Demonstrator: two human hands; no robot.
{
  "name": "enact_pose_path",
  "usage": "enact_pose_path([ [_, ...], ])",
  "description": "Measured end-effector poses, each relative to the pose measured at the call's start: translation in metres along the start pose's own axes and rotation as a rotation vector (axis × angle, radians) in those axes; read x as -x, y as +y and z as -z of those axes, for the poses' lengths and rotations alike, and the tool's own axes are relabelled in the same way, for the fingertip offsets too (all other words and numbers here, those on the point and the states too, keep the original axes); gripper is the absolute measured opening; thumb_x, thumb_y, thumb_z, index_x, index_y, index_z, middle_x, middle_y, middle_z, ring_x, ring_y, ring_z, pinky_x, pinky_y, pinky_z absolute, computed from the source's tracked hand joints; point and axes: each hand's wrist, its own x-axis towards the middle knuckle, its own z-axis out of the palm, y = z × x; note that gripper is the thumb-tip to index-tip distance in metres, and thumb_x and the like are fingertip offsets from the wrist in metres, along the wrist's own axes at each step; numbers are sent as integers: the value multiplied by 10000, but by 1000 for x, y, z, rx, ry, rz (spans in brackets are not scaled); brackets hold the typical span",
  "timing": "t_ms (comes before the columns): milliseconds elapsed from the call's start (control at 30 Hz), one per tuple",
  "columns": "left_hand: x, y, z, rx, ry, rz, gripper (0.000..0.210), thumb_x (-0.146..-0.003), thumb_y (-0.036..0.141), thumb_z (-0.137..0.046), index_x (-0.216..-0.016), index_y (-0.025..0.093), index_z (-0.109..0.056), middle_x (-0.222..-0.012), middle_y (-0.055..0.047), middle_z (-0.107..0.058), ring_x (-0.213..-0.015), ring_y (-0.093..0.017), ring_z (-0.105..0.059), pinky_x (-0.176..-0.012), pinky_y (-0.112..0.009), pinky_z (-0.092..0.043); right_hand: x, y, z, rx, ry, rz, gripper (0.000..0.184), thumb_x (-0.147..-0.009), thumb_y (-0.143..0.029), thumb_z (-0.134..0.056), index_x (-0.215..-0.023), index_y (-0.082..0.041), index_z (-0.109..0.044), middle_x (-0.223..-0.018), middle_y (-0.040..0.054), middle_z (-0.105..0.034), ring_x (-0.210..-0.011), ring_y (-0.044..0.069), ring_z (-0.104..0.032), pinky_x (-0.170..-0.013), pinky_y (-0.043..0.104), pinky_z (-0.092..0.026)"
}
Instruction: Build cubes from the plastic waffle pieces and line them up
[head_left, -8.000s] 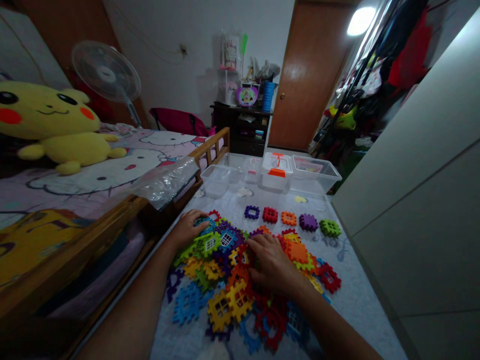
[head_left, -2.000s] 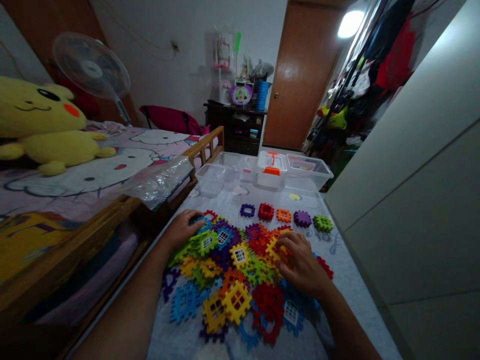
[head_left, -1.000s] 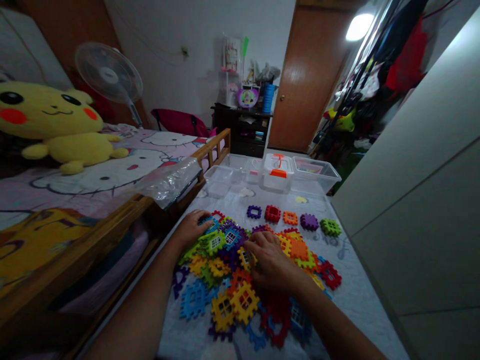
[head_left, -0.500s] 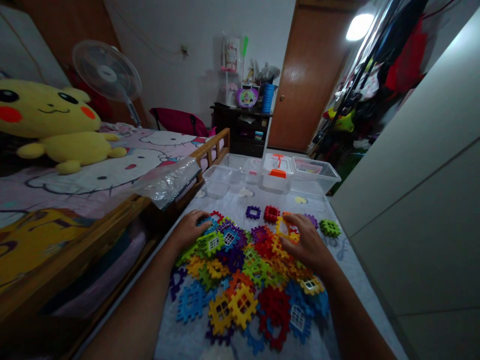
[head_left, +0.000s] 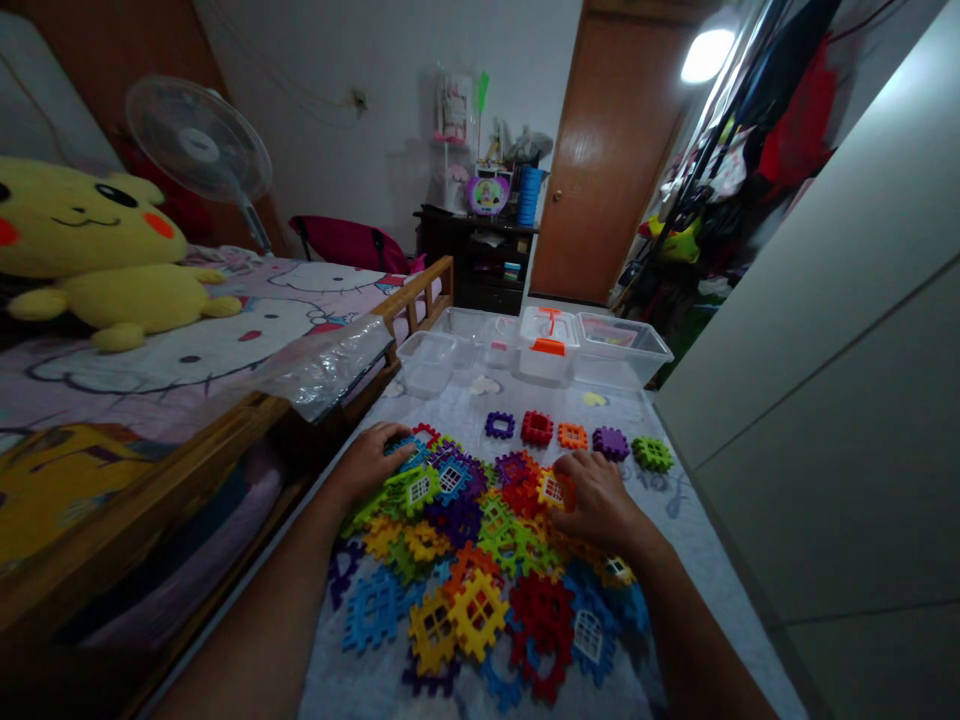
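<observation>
A heap of colourful plastic interlocking blocks (head_left: 517, 535) with toothed edges, some with white window grids, covers the sheet in front of me. At its left edge my left hand (head_left: 373, 462) rests open, fingertips on a light blue block (head_left: 414, 452). My right hand (head_left: 600, 500) is over the heap's right side. Its thumb and fingers close about a yellow block with a white window (head_left: 551, 488); the far part is hidden by the hand. Behind the heap is a row: a purple frame (head_left: 500, 425), red (head_left: 537, 428), orange (head_left: 572, 435), purple (head_left: 610, 443) and green (head_left: 652, 454) blocks.
Clear plastic boxes (head_left: 427, 362) stand at the far end, one with a lid and orange clasps (head_left: 549, 345). A wooden bed rail (head_left: 255, 440) runs along the left, a pale cabinet (head_left: 825, 400) along the right. A yellow plush toy (head_left: 135, 285) sits on the bed.
My right hand has lowered toward the heap with the yellow block, uncovering the orange and purple blocks in the row. My left hand stays at the left edge. The view has shifted slightly.
</observation>
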Motion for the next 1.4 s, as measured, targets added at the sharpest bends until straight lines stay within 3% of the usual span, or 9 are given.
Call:
enact_pose_path([
  [133,0,1,0,7,16,-1,462,-768,544,-564,-987,158,-697,-1026,-98,-691,-975,-272,-638,-907,-372,-483,0,-1,-1,28,-10,-26,364,-721,-348,-696,-1022,-168,-597,-1079,121,-593,-1026,290,-486,-881,398,-345],
  [367,0,0,1,18,0,-5,468,-765,559,-567,-993,171,-696,-1027,-97,-693,-983,-273,-635,-913,-375,-482,-1,-3,-4,45,-32,-12,242,-725,-309,-676,-919,-175,-621,-995,97,-597,-977,262,-485,-865,372,-343],
  [700,-2,-3,0,24,0,21,483,-746,579,-578,-990,180,-699,-1040,-94,-704,-990,-278,-639,-909,-366,-487,-1,11,0,-44,73,-28,339,-734,-323,-693,-1039,-192,-623,-1081,93,-579,-1006,267,-483,-861,367,-357],
  [1067,-1,-1,-1,36,7,14,488,-747,582,-569,-986,176,-696,-1040,-101,-703,-1001,-283,-634,-935,-380,-473,-6,-6,1,-49,60,84,346,-748,-350,-699,-1045,-197,-605,-1075,89,-579,-1025,260,-488,-889,375,-358],
  [1267,0,1,1,19,12,12,468,-749,574,-567,-972,185,-699,-1028,-99,-702,-982,-286,-640,-905,-386,-486,-51,-27,26,9,118,145,370,-763,-406,-673,-1070,-207,-613,-1054,90,-585,-1003,282,-487,-872,385,-364],
  [1400,0,4,1,27,11,15,459,-757,549,-572,-985,171,-699,-1042,-111,-697,-988,-286,-640,-901,-391,-489,-100,-44,24,80,88,108,398,-763,-454,-662,-1065,-199,-620,-1091,113,-583,-1039,313,-474,-868,405,-362],
])
